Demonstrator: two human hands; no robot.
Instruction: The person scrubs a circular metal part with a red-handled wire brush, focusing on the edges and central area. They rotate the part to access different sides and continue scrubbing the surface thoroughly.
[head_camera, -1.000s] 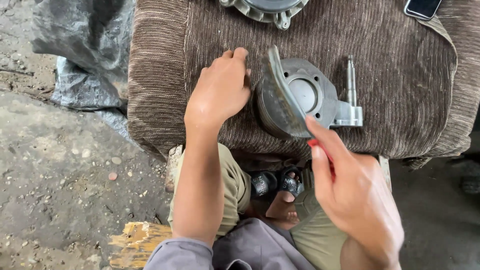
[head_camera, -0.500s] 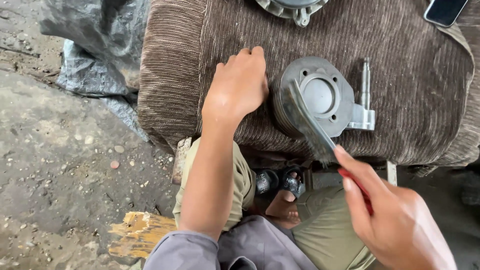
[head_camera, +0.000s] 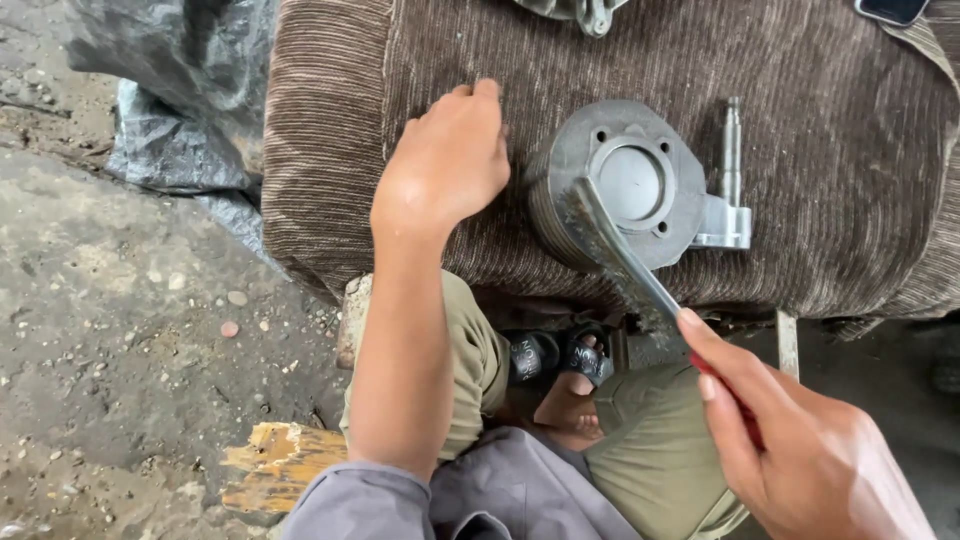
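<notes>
Since a moment ago, the brush (head_camera: 612, 245) has slid lower across the round grey metal cylinder (head_camera: 625, 180) near the front edge of the ribbed brown cloth (head_camera: 820, 150). Right hand (head_camera: 800, 450) is closed around its red handle; left hand (head_camera: 445, 165) rests loosely curled on the cloth beside the cylinder, holding nothing.

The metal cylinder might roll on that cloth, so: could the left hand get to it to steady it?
Probably yes. The left hand rests on the brown cloth right beside the metal cylinder, with nothing between them.
</notes>
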